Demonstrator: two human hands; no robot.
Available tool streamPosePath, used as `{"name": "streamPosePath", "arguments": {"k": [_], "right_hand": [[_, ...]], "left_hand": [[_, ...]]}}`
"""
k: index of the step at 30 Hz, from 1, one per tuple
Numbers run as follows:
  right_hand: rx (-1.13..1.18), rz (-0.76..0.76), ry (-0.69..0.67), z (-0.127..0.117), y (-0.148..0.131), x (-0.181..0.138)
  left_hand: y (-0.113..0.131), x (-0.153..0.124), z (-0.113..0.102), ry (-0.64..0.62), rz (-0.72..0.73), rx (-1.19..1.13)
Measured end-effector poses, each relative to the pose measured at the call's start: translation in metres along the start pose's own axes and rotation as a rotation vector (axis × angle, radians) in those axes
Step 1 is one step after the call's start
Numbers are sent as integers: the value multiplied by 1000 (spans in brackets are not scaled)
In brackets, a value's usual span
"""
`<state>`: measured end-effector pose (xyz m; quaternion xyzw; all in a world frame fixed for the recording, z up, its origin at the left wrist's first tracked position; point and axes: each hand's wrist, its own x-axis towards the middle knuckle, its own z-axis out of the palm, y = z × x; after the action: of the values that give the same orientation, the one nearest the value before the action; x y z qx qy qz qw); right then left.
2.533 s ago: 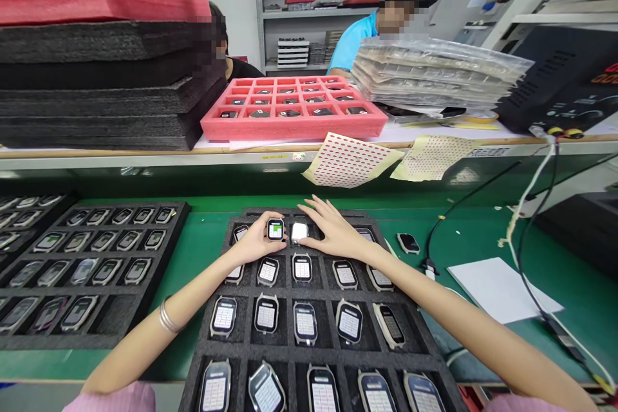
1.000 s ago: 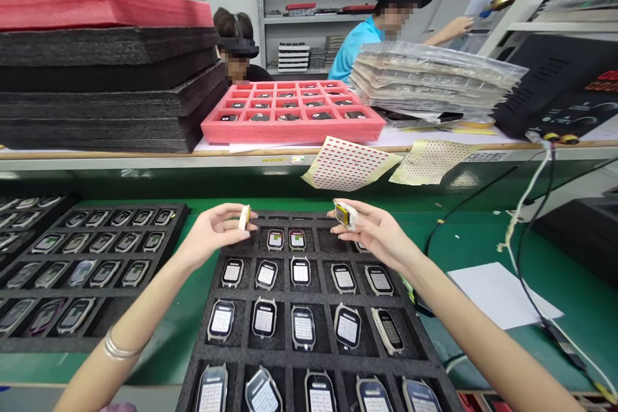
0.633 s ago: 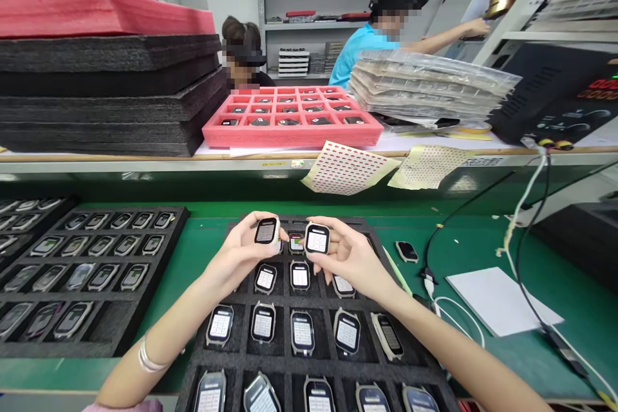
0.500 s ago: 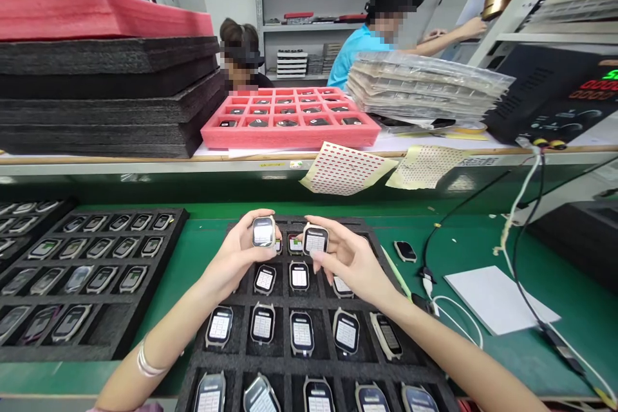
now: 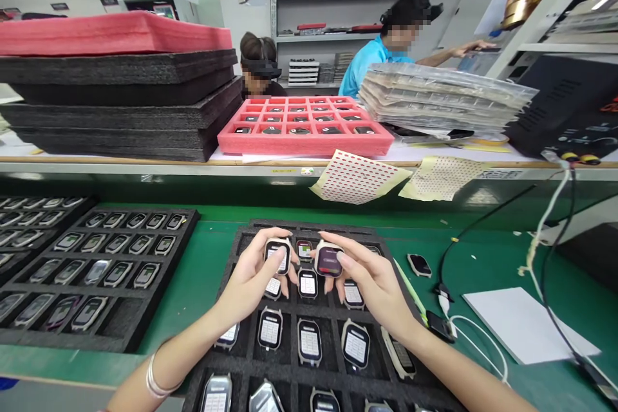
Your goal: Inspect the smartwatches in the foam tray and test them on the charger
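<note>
My left hand [image 5: 255, 270] is closed on a strapless smartwatch [image 5: 274, 251], its thumb on the lit screen with white list boxes. In my right hand [image 5: 362, 270] is a second smartwatch [image 5: 329, 261], gripped at its edges with the thumb at the right side; its screen is dark purple with a red area low down. Both watches are held above a black foam tray [image 5: 290, 306]. Rows of similar watch bodies lie in its compartments, among them a watch [image 5: 309, 340] showing a white list. My forearms hide some compartments.
Another black foam tray [image 5: 123, 315] of watches lies at left. A single watch [image 5: 419, 264], white paper [image 5: 528, 325] and cables [image 5: 483, 347] are at right. The shelf ahead bears stacked black foam [image 5: 120, 119] and a pink tray [image 5: 304, 143]. Two people are beyond it.
The right watch's screen has gone from a white list to dark purple and red. My left thumb has moved onto the left watch's screen. The camera view has shifted slightly.
</note>
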<state>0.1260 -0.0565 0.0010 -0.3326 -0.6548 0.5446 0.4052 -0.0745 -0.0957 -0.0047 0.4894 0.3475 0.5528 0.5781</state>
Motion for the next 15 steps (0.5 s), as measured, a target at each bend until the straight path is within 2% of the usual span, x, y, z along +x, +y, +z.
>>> {"name": "streamPosePath", "arguments": {"k": [6,12,13,15], "right_hand": [[73,31,-24,3,3,-2],[9,9,93,10,-6,-8],[9,-7,67,12,-13,-13],[49,-57,-82,15,-28,-28]], "left_hand": [[1,-2,-1,-41,-58,-90],[2,-8,0,-81,-74,-158],[3,-9,0,-84,-74,-156],[4,-11,2,-74,-75,-129]]}}
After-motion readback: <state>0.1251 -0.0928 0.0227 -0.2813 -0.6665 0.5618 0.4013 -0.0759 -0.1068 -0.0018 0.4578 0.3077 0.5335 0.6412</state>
